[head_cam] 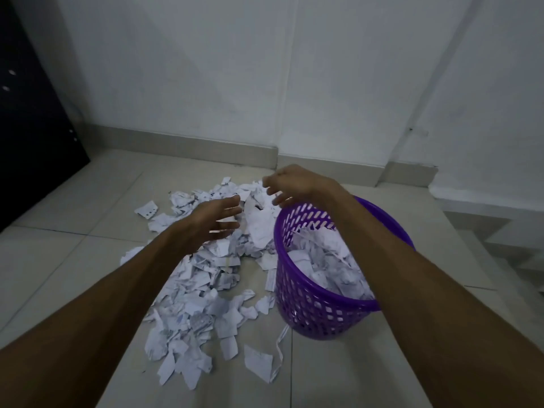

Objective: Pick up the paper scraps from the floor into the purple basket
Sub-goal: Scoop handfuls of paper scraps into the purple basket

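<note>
A wide pile of torn white paper scraps (pixel 203 290) covers the tiled floor at centre. To its right stands the purple basket (pixel 318 307), a perforated plastic bin partly filled with scraps. My left hand (pixel 215 220) hovers over the far part of the pile, fingers spread, holding nothing. My right hand (pixel 291 184) is held above the far left rim of the basket, fingers apart and empty. My right forearm crosses over the basket and hides part of its right rim.
A white wall with a grey skirting board (pixel 206 145) runs behind the pile. A dark door or cabinet (pixel 32 128) stands at the left. A low white step or ledge (pixel 485 198) lies to the right of the basket.
</note>
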`<state>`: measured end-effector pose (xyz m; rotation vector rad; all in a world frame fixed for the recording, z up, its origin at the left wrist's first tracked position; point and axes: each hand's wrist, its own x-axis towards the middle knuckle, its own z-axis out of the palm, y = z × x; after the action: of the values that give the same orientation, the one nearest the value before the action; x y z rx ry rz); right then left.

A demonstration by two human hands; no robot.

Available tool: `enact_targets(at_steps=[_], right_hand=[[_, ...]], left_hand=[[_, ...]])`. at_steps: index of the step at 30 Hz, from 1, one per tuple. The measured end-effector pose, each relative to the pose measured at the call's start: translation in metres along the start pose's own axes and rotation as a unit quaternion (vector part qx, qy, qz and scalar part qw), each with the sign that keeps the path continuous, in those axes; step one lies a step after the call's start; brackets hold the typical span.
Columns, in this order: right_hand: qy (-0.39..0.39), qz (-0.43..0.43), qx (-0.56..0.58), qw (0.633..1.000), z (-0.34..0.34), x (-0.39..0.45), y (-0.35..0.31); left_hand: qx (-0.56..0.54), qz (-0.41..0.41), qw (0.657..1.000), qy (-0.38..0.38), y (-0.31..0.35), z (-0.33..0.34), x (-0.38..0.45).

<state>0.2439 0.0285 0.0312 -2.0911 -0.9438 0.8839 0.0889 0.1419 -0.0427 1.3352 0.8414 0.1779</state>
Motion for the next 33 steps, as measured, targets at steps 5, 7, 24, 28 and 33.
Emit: enact_targets(at_steps=[5,7,24,28,33], right_hand=[[-0.039,0.004,0.041,0.998,0.065,0.026,-0.018],[-0.069,0.035,0.030,0.997,0.088,0.032,-0.013],[-0.125,0.126,0.088,0.980,0.211,0.076,0.099],[-0.089,0.098,0.083,0.988,0.221,0.083,0.109],[-0.085,0.090,0.133,0.983,0.226,0.084,0.117]], left_hand=[[-0.019,-0.020,0.999,0.023,-0.020,-0.041,0.005],[-0.006,-0.029,0.999,0.039,-0.031,-0.056,0.010],[0.043,-0.041,0.997,0.056,-0.124,-0.072,0.022],[0.069,-0.007,0.996,0.056,-0.141,-0.068,0.028],[0.099,0.022,0.993,0.067,-0.157,-0.072,0.034]])
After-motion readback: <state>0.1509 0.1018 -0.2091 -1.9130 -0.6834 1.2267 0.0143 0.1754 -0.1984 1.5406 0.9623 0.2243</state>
